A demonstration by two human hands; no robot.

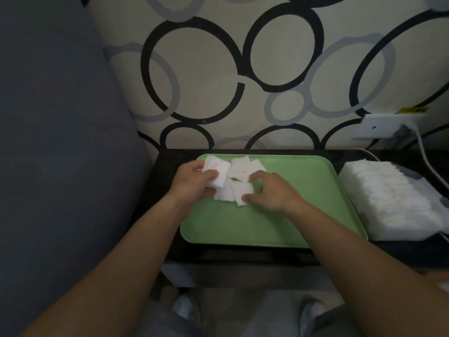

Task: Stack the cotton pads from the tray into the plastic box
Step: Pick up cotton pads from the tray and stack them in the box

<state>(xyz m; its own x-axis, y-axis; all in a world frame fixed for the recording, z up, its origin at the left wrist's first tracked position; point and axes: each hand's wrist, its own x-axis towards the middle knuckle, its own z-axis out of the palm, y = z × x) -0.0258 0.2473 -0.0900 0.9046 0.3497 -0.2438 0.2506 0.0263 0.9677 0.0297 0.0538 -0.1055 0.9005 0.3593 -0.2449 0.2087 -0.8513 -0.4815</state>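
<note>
A green tray [279, 222] lies on a dark table, with several white square cotton pads [243, 167] scattered at its far left. My left hand [192, 182] grips a small stack of pads [217, 172] over the tray's left edge. My right hand [272, 190] reaches into the pile, its thumb and fingers pinching a single pad [243, 193]. To the right of the tray stands the clear plastic box [388, 198], filled with rows of white pads.
The dark table [243, 256] stands against a wall papered with black and grey rings. A grey sofa [60, 142] rises on the left. A wall socket [384, 126] with a white cable [422, 152] sits at the right, behind the box.
</note>
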